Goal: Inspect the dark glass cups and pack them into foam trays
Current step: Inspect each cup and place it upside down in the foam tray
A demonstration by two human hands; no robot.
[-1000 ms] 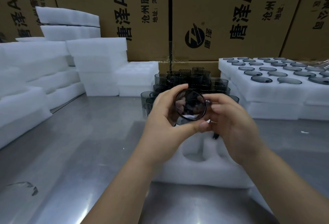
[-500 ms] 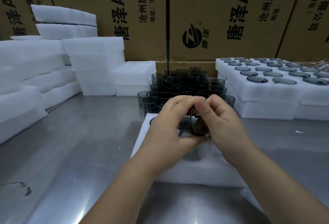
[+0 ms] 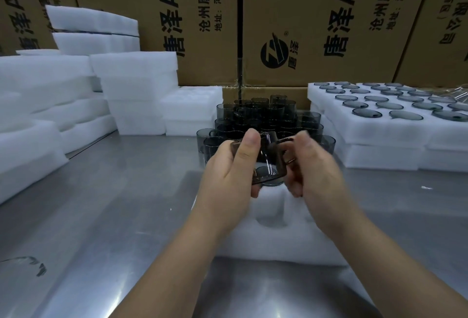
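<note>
A dark glass cup (image 3: 268,160) is held just above the far part of a white foam tray (image 3: 276,239) lying in front of me. My left hand (image 3: 230,173) grips the cup's left side, thumb on top. My right hand (image 3: 314,168) holds the cup's handle side with curled fingers; it is blurred. An empty round pocket (image 3: 271,219) shows in the tray below the cup. Behind the hands stands a stacked cluster of dark glass cups (image 3: 263,117).
Filled foam trays (image 3: 379,130) with cups are stacked at the right. Piles of empty foam trays (image 3: 131,90) fill the left and back. Cardboard boxes (image 3: 291,14) wall off the rear. The metal table (image 3: 114,204) lies bare on the left.
The cup went from facing me mouth-on at chest height to turned sideways, then lower toward the foam tray. Both hands dropped with it.
</note>
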